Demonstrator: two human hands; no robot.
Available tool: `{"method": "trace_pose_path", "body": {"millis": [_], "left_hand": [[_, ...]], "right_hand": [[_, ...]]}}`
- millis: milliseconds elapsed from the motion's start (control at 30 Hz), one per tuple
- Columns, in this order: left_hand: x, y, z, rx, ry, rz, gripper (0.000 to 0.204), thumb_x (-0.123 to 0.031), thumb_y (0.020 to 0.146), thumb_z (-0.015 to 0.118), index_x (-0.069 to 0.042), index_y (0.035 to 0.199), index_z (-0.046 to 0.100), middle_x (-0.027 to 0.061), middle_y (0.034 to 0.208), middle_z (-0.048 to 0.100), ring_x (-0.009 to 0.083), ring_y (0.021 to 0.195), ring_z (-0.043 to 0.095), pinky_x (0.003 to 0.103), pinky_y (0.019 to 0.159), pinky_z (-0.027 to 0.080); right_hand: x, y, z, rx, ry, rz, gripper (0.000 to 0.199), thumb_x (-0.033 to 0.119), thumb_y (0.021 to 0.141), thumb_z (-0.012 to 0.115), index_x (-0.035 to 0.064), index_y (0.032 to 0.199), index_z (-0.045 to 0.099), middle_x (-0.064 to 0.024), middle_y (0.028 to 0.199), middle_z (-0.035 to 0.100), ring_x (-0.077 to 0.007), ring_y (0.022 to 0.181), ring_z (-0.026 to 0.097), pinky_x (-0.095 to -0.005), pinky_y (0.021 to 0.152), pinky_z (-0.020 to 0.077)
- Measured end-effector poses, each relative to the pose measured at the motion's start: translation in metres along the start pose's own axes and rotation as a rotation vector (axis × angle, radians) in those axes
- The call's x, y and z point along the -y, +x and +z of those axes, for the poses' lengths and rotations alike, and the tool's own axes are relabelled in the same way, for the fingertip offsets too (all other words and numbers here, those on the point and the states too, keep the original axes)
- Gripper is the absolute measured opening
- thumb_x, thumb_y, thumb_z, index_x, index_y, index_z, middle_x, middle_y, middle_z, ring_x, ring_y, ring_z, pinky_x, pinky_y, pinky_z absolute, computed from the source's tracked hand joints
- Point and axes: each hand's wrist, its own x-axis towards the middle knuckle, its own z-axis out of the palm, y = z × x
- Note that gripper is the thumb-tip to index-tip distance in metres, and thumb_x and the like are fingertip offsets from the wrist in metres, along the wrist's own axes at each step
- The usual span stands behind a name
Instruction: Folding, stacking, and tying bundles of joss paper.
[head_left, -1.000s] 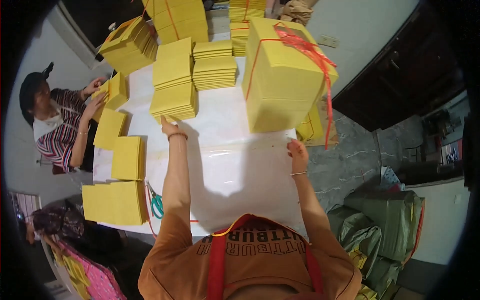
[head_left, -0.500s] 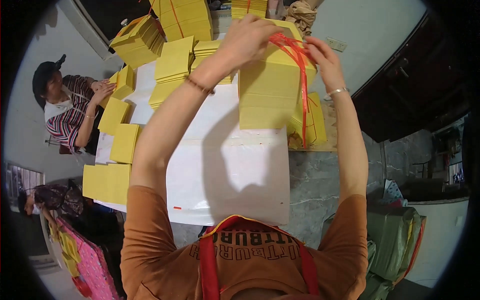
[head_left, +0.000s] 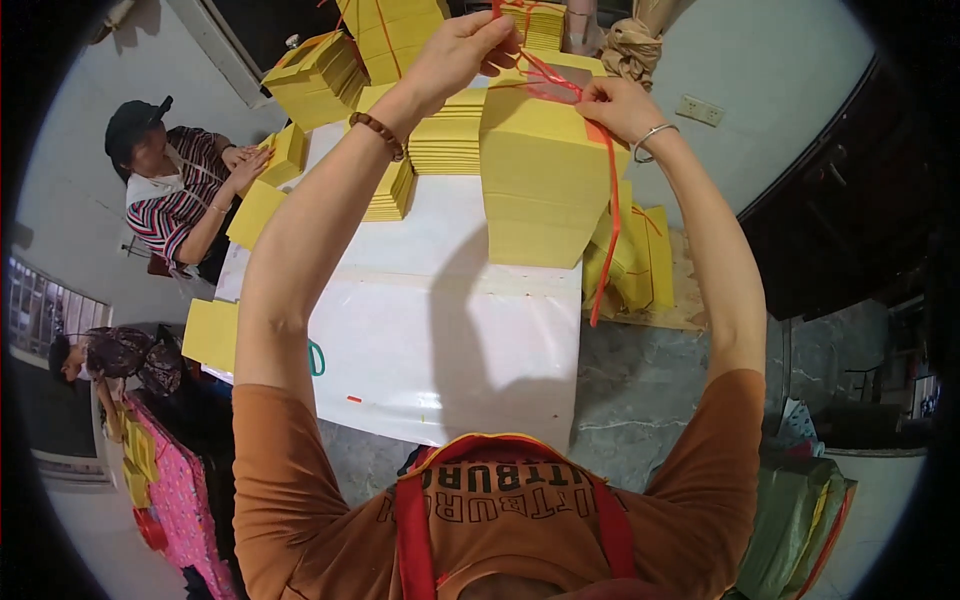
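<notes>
A tall stack of yellow paper pieces stands near the far right edge of the white-covered table. Red plastic ribbon crosses its top, and one loose end hangs down the right front side. My left hand is raised above the stack's far left corner, fingers pinched on the ribbon. Over the stack's top right, my right hand is closed on the same ribbon. The strand runs between both hands. What the ribbon does behind the stack is hidden.
More yellow stacks stand along the table's far side. Ribbon-tied yellow bundles lie beyond the right edge. A co-worker handles yellow pieces at the left. A green loop-shaped handle shows beside my left forearm.
My left hand has moved away from the stack's top, up and left, pulling ribbon with it. My right fingers have closed on the ribbon. The view has shifted slightly.
</notes>
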Motion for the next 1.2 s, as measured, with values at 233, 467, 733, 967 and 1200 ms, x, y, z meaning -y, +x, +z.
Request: {"method": "trace_pose_path", "body": {"millis": [233, 467, 733, 967, 1200], "left_hand": [[0.014, 0.008, -0.012, -0.044, -0.390, -0.125, 0.032, -0.032, 0.093, 0.041, -0.002, 0.097, 0.052, 0.0088, 0.085, 0.060, 0.0143, 0.077, 0.060, 0.025, 0.068, 0.049], [0.027, 0.026, 0.003, -0.040, -0.415, -0.096, 0.030, -0.033, 0.093, 0.041, -0.006, 0.101, 0.052, 0.0049, 0.091, 0.058, 0.0125, 0.078, 0.059, 0.026, 0.069, 0.048], [0.018, 0.026, 0.004, 0.131, -0.415, 0.208, 0.039, -0.008, 0.085, 0.044, -0.007, 0.124, 0.045, 0.0120, 0.103, 0.058, 0.0190, 0.087, 0.058, 0.031, 0.079, 0.047], [0.048, 0.032, 0.038, 0.232, 0.841, 0.326, 0.035, -0.017, 0.079, 0.053, -0.015, 0.114, 0.056, 0.0156, 0.095, 0.062, 0.0277, 0.088, 0.059, 0.039, 0.073, 0.044], [0.045, 0.054, 0.047, 0.130, 1.114, 0.471, 0.021, -0.016, 0.077, 0.050, -0.012, 0.093, 0.063, 0.0115, 0.083, 0.063, 0.0291, 0.078, 0.060, 0.042, 0.067, 0.043]], "right_hand": [[0.005, 0.008, -0.014, -0.051, 0.623, 0.072, 0.021, 0.026, 0.078, 0.058, 0.0054, 0.083, 0.061, -0.0029, 0.079, 0.061, -0.0123, 0.075, 0.055, -0.0296, 0.068, 0.0440], [0.061, 0.026, -0.136, 0.084, 1.863, -0.290, 0.031, 0.031, 0.089, 0.045, 0.0056, 0.104, 0.055, -0.0084, 0.111, 0.052, -0.0219, 0.100, 0.050, -0.0420, 0.076, 0.0436], [0.016, 0.013, -0.124, -0.303, 1.125, -0.010, 0.030, 0.022, 0.085, 0.051, 0.0054, 0.109, 0.056, -0.0039, 0.107, 0.056, -0.0141, 0.092, 0.052, -0.0278, 0.077, 0.0407], [-0.011, 0.016, -0.025, 0.115, 0.256, 0.065, 0.032, 0.014, 0.079, 0.053, 0.0064, 0.110, 0.057, -0.0025, 0.102, 0.056, -0.0125, 0.095, 0.049, -0.0277, 0.086, 0.0380], [-0.017, 0.021, -0.014, 0.178, 0.279, 0.083, 0.032, 0.012, 0.077, 0.057, 0.0016, 0.107, 0.057, -0.0036, 0.095, 0.056, -0.0137, 0.092, 0.050, -0.0252, 0.086, 0.0374]]}}
